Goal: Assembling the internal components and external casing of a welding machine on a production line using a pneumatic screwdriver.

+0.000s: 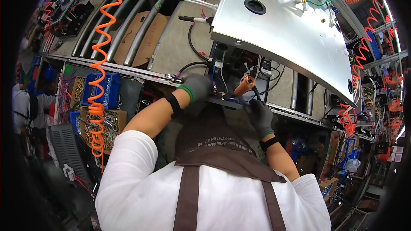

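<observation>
An open machine casing (224, 102) stands in front of me, with wires and a copper-coloured cylindrical part (245, 85) inside. My left hand (198, 87), in a grey glove with a green cuff, is against the casing's left front corner; its fingertips are hidden. At the front right edge, below the copper part, my right hand (260, 114) in a matching glove has its fingers curled. What lies in them is too small to make out. A large silvery metal panel (278, 30) with round holes slants above the casing. Black cables (193, 45) run along the left side.
Metal rollers (122, 32) and a brown cardboard piece (141, 38) lie at the left. An orange coiled air hose (102, 30) hangs there. Blue bins (102, 90) and a box of small metal parts (100, 130) stand below the rail. More red coiled hoses (364, 47) hang at the right.
</observation>
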{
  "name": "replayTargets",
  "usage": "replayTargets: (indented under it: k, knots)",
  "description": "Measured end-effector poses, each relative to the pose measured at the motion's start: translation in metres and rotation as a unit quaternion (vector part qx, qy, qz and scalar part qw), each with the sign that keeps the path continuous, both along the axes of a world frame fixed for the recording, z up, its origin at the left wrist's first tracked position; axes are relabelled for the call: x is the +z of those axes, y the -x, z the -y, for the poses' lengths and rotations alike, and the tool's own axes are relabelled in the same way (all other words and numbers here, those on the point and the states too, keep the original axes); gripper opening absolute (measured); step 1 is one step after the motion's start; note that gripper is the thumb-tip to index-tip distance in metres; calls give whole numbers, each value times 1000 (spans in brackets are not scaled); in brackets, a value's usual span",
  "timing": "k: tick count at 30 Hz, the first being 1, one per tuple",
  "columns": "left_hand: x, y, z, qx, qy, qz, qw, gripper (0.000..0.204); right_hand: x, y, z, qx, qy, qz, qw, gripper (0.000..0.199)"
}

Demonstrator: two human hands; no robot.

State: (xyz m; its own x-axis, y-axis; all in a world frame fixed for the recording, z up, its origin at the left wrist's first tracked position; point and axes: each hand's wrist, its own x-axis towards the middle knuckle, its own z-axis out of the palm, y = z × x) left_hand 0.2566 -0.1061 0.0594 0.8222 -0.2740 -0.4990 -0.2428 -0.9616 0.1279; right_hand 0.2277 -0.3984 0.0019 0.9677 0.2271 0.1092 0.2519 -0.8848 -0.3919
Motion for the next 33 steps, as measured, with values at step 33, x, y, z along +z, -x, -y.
replayTargets:
  k: [33]
  knots:
    - [-18,79,-70,309,83,143,936,27,-3,7,13,60,-122,-2,991,22]
